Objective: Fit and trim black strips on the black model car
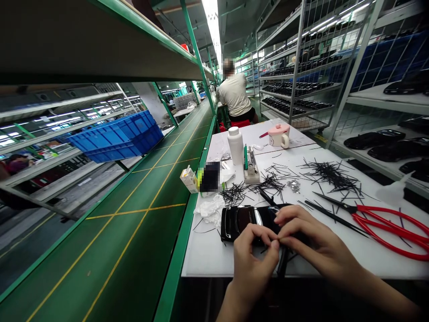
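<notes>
Glossy black model car [231, 223] sits on the white tabletop [208, 264], partly behind the left hand [256, 252] and right hand [310, 237], whose thumbs and forefingers pinch close together, anything between them too small to make out. Its body looks largely assembled, though handwork there seems unfinished, and thin black strips [330, 174] lie loose in heaps; what else remains cannot be told. Contents stay hidden in the capped white plastic bottle [235, 145], pink-lidded cream mug [278, 139] and ribbed blue plastic crate [117, 136].
</notes>
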Demonstrator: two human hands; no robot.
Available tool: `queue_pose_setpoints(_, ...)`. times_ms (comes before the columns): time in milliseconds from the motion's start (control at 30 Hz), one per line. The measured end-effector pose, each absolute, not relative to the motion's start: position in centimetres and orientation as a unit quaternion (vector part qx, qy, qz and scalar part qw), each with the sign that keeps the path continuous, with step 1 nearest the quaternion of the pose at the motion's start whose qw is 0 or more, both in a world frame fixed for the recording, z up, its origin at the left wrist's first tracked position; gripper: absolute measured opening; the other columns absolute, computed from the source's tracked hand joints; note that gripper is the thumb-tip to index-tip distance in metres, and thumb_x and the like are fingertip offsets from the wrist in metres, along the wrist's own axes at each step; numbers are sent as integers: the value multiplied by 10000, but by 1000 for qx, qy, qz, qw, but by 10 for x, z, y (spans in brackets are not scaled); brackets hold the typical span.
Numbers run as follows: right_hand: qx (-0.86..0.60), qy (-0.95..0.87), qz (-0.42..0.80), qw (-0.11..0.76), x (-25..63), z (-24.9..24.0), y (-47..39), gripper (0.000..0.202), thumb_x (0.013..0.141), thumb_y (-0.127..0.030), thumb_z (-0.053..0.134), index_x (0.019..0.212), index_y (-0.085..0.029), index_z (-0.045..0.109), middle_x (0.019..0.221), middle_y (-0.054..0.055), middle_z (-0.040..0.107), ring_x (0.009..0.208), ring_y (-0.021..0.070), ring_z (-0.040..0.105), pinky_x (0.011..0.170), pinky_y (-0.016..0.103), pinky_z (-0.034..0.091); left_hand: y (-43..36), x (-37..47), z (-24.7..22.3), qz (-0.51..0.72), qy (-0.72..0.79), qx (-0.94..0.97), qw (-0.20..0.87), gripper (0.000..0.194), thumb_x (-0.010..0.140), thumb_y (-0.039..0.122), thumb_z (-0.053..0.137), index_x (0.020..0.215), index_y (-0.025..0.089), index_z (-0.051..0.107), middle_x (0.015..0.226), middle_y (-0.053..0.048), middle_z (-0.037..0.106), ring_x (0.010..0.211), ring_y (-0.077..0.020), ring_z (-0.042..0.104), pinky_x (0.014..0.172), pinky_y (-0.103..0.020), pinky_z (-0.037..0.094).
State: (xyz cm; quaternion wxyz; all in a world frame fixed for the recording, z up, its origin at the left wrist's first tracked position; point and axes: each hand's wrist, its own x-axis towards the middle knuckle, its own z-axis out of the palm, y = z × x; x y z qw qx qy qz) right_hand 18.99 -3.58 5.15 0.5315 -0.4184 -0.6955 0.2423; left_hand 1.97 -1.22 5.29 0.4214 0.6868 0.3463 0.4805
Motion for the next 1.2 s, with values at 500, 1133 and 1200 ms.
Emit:
queue_pose_setpoints(500,-402,-683,277,543,194,49,-37,122,954,-169,560,955,-286,596,1071,28,590,1113,174,552,946,254,458,-6,7,35,510,360,726,288,192,804,74,625,817,218,498,936,-67,698,963,-221,626,884,-392,493)
queue_pose_setpoints(1133,-400,-809,143,406,193,27,-14,321,933,-111,515,1200,-266,603,1266,73,606,1303,233,444,1067,431,452,-2,8,6,503,385,764,119,186,851,45,594,869,210,509,829,-3,655,930,-180,616,836,-341,512)
queue_pose_setpoints(1200,-395,-821,129,392,191,20,-10,273,921,-140,562,1160,-253,630,1239,78,632,1311,255,438,1049,455,475,-2,8,5,507,390,760,115,180,851,57,600,853,207,501,803,-2,629,920,-181,616,820,-337,516)
